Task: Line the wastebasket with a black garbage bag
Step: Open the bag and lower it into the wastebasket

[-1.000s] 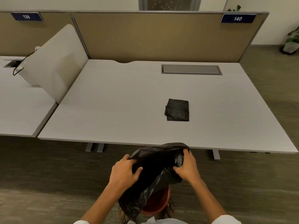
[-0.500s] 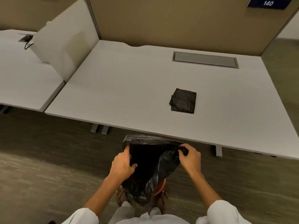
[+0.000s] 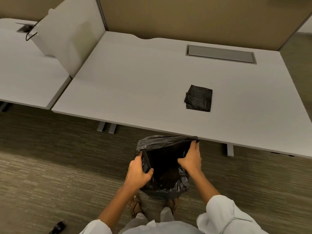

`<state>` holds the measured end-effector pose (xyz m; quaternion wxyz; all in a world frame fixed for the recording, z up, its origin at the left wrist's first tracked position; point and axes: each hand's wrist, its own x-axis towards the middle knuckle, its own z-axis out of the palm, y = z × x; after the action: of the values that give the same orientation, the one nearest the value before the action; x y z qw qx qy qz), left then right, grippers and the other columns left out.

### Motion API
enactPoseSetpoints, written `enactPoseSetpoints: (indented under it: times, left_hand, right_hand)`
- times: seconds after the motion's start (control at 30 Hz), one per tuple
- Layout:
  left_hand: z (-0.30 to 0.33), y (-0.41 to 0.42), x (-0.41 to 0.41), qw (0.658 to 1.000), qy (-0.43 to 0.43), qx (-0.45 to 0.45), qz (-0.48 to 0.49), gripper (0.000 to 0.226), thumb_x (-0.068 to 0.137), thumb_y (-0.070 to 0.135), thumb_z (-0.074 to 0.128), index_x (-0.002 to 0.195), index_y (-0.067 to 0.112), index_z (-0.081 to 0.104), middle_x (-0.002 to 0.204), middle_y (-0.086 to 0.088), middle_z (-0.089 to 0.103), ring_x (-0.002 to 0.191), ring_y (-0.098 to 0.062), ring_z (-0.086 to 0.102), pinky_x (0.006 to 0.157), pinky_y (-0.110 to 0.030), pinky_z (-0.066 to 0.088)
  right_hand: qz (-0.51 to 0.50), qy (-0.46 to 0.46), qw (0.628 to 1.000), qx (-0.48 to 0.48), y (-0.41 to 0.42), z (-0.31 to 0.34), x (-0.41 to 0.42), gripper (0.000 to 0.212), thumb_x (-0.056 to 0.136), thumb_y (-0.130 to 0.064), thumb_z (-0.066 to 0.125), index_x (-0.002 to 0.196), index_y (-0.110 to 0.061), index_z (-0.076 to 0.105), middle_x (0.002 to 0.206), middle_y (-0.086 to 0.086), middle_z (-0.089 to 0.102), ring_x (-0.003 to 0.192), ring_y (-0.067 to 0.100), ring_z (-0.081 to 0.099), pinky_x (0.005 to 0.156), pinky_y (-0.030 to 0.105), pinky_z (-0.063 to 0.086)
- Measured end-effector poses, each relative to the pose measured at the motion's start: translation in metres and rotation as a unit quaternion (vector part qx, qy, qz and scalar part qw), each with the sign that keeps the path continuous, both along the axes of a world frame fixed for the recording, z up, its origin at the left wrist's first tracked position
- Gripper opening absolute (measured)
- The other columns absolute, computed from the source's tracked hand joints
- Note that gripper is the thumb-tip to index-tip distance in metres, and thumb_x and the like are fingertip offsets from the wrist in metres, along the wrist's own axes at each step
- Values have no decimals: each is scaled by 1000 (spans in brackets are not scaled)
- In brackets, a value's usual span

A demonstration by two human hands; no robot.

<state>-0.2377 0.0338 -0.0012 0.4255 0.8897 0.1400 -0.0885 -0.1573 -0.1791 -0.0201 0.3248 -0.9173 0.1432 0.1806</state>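
A black garbage bag hangs open in front of me, just below the desk's near edge. My left hand grips the left side of its mouth. My right hand holds the right side, with fingers hooked over the rim. The bag's lower part drapes down over the wastebasket on the floor between my feet. The wastebasket itself is hidden by the bag.
A folded black bag lies on the white desk. The desk has a grey cable hatch and tan partitions behind it. A second desk stands left. A dark object lies on the carpet.
The bag's mouth has been spread wider and lowered over the wastebasket, whose red rim no longer shows. My view has tilted further down.
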Motion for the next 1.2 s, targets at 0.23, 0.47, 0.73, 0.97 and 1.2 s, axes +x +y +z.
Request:
enactPoseSetpoints:
  times: [0.23,0.47,0.73,0.97,1.2]
  left_hand:
    - [-1,54,8,999,21,-3,33,94,77,25,78,151,30,21,114,3,63,100,-14,64,89,-31,52]
    - [-29,84,14,994,44,84,-50,53,86,11,60,136,25,51,107,-7,68,100,-22,65,83,-33,53]
    - [-81,84,10,986,74,112,-95,86,82,15,64,153,27,18,110,-9,64,97,-24,64,85,-36,54]
    - [-137,77,23,975,132,146,-103,104,82,33,69,151,42,-8,110,-12,63,101,-27,64,89,-41,54]
    - [-218,68,31,954,189,194,-131,100,81,43,69,153,33,1,126,-12,62,113,-30,63,94,-42,52]
  right_hand:
    - [104,-130,986,2,-1,-1,-21,40,85,4,61,121,-15,63,137,6,55,122,24,56,104,38,49]
    - [131,-162,978,-25,6,-8,-25,32,83,15,52,82,-11,72,91,3,67,84,21,64,79,42,55]
    - [80,-89,990,-73,14,-41,-36,58,72,-31,72,127,-24,56,110,-2,67,100,23,66,79,42,59]
    - [116,19,983,-139,16,-105,-25,95,62,-27,78,145,-28,32,115,2,65,100,27,66,78,42,60]
    - [54,9,990,-128,-1,-191,-13,78,66,-55,70,137,-27,52,106,3,74,96,30,70,74,38,59]
